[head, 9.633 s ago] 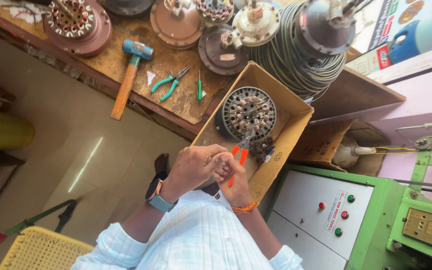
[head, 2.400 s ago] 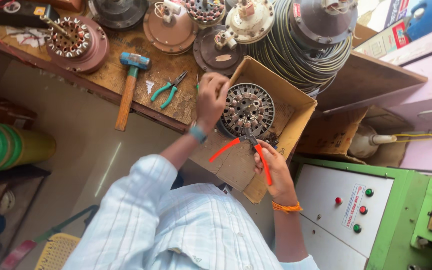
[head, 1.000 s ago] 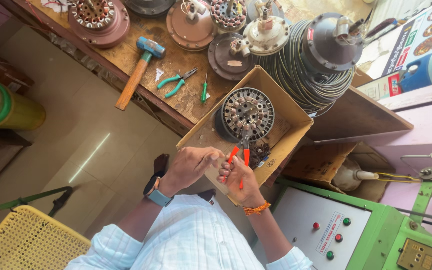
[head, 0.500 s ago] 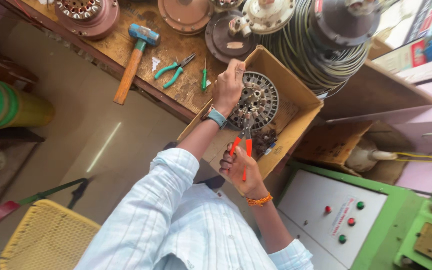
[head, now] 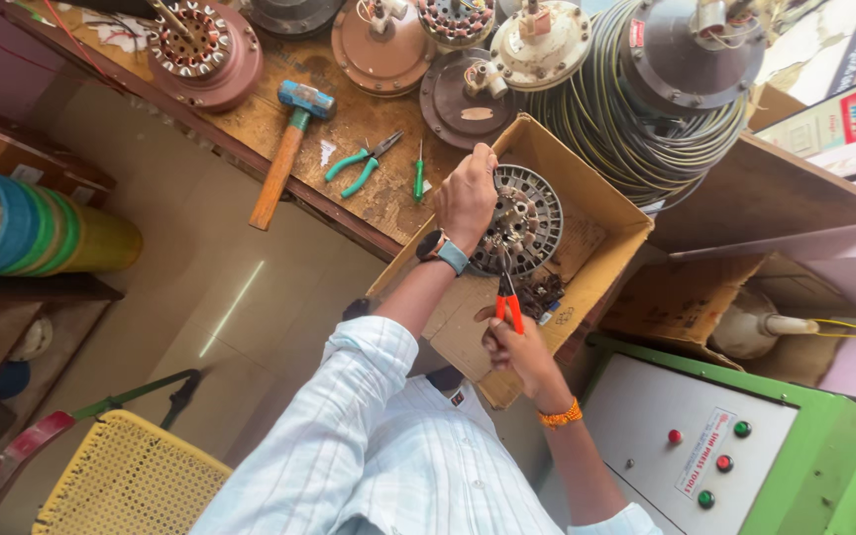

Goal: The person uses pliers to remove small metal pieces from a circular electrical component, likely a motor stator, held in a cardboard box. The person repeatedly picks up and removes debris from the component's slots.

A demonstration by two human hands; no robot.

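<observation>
Hands (head: 468, 193) grip slotted round metal stator (head: 522, 220), orange-handled pliers (head: 506, 297).

Bright daylight (edges perhaps warped)

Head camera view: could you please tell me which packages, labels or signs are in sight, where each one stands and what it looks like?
Cardboard box: open, brown, propped against the workbench edge, holding a round metal stator that the left hand touches.
Second cardboard box: brown, lower right of the first.
Label: small white tilted rectangle with red print, on the grey panel of the green machine.
Poster: top right corner, colourful, with a red patch.
</observation>
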